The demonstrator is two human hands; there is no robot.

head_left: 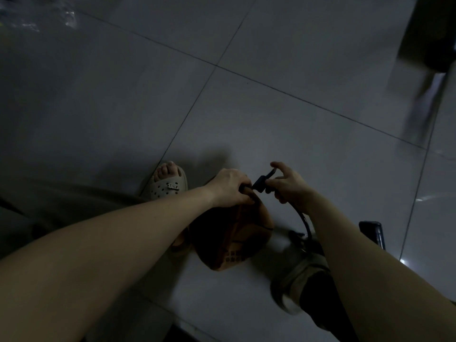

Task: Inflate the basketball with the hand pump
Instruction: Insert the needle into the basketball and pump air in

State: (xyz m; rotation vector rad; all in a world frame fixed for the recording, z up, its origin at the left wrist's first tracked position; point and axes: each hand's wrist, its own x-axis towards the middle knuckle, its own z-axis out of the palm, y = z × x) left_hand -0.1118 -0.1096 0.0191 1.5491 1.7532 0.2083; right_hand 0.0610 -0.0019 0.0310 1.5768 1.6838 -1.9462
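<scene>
Brown in the dim light, the basketball (232,240) sits on the grey tiled floor (271,107) at lower centre of the frame, between the person's feet; the left hand (229,187) rests on its top, fingers curled, pinching one end of the black hose nozzle (261,181); the right hand (290,186) grasps the hose (304,218) just behind that nozzle, forefinger lifted; the hose curves down toward lower right; a pale sandal (170,185) shows left of the ball.

Both bare forearms reach from near towards the far middle, converging. The left grip (229,188) curls palm-down round the pump connector (260,183); the right grip (288,187) pinches it, forefinger arched.
</scene>
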